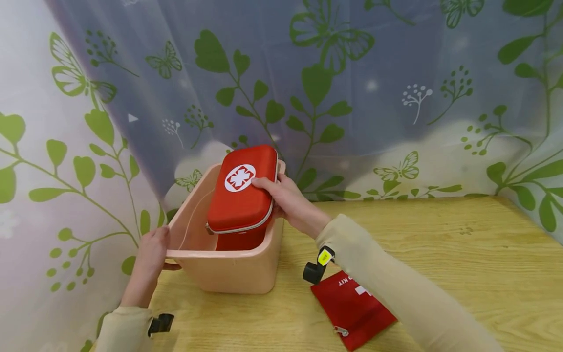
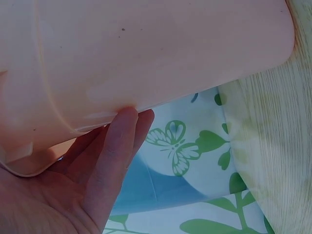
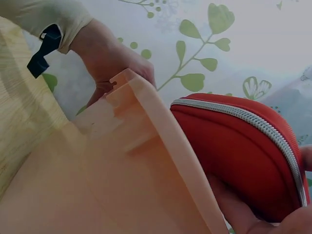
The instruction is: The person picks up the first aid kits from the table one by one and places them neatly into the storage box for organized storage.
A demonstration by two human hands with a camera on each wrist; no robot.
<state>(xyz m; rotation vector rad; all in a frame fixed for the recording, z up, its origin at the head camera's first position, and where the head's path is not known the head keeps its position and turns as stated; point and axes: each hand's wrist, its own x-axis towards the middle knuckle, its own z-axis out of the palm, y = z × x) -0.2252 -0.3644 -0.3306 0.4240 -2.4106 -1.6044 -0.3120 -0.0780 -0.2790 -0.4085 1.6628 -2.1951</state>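
A red zippered hard-shell first-aid case [image 1: 242,208] with a white emblem is tilted over the opening of a peach plastic bin [image 1: 228,274]. My right hand [image 1: 293,199] holds its right side, thumb on the emblem face and fingers underneath. In the right wrist view, the case [image 3: 234,146] shows its grey zipper beside the bin's rim [image 3: 183,151]. My left hand [image 1: 151,252] grips the bin's near left corner at the rim. From the left wrist, its fingers [image 2: 117,146] touch the bin's outer wall [image 2: 161,53]. Something dark red shows inside the bin, mostly hidden.
A flat red pouch [image 1: 352,313] with a zipper, a white mark and the letters "KIT" lies on the wooden table [image 1: 440,264], partly under my right forearm. A leaf-and-butterfly curtain [image 1: 264,73] hangs behind and at the left, close to the bin.
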